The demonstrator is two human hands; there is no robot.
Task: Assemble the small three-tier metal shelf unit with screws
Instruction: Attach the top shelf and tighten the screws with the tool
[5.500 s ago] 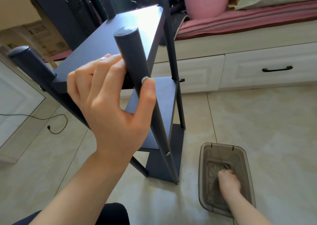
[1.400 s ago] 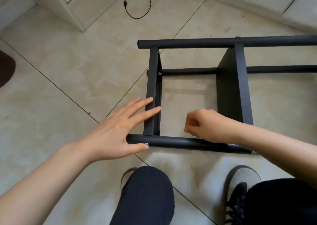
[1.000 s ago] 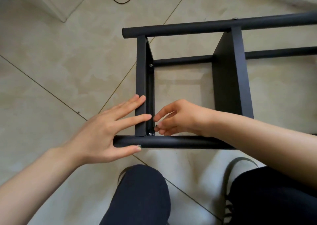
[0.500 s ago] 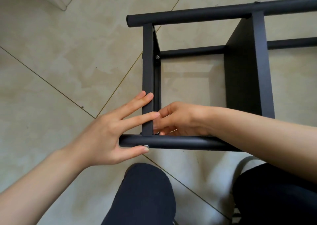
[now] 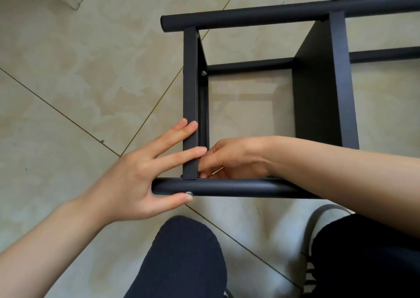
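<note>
Tiled floor (image 5: 68,93): beige, with thin diagonal grout lines; it carries everything listed here.

Left hand (image 5: 136,179): open and flat, fingers straight and spread. Two fingers lie across the near end of the end shelf panel (image 5: 190,102); the thumb presses a silver screw head (image 5: 189,193) on the near leg tube (image 5: 227,187).

Shelf unit (image 5: 322,97): dark metal, lying on its side in the middle of the floor. Far leg tube (image 5: 261,16) runs parallel to the near one. A second shelf panel stands further right. A fitted screw (image 5: 203,73) shows at the end panel's far inner corner.

Right hand (image 5: 234,159): reaches inside the frame, fingertips bunched at the near inner corner beside the end panel. What they pinch, I cannot tell.

Knees (image 5: 181,259): dark trousers, nearest the viewer.
</note>
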